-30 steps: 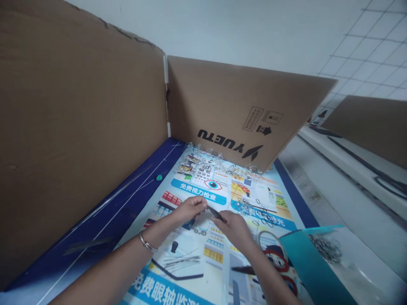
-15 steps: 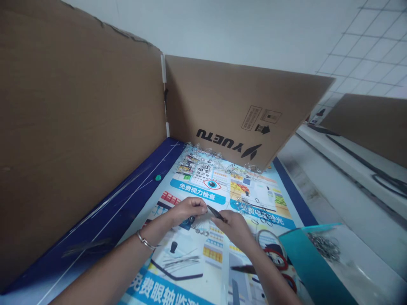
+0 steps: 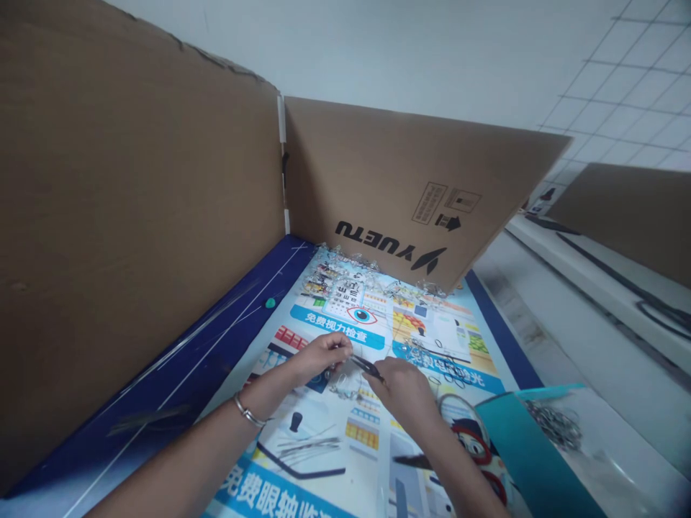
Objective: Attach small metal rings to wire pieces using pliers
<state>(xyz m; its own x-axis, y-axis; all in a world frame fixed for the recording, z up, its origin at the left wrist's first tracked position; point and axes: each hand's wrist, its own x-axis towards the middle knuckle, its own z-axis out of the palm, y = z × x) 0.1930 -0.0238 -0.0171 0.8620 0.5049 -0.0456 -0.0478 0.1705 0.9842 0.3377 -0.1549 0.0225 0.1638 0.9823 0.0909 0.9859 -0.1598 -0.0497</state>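
My right hand [image 3: 407, 392] is closed round dark-handled pliers [image 3: 367, 366], whose jaws point left toward my other hand. My left hand [image 3: 321, 357], with a metal bracelet on its wrist, pinches thumb against fingers right at the plier tips. Below those fingers hangs what looks like a strand of clear beads [image 3: 345, 390] on thin wire; the exact part pinched is too small to make out. Cut lengths of thin wire [image 3: 310, 447] lie on the printed sheet [image 3: 367, 410] nearer to me. Red-handled scissors [image 3: 492, 483] lie partly under my right forearm.
Clear beaded pieces [image 3: 356, 270] line the far end of the sheet, and more wire loops [image 3: 437, 360] lie at right. A teal box [image 3: 532, 439] stands beside a heap of metal loops [image 3: 556, 424]. Cardboard walls [image 3: 378, 165] enclose the left and back. Long wires [image 3: 205, 327] lie at left.
The pliers have turned a little and their jaws show more plainly, apart at the tips. The beaded strand under my left hand has shifted. Both hands stay nearly in place.
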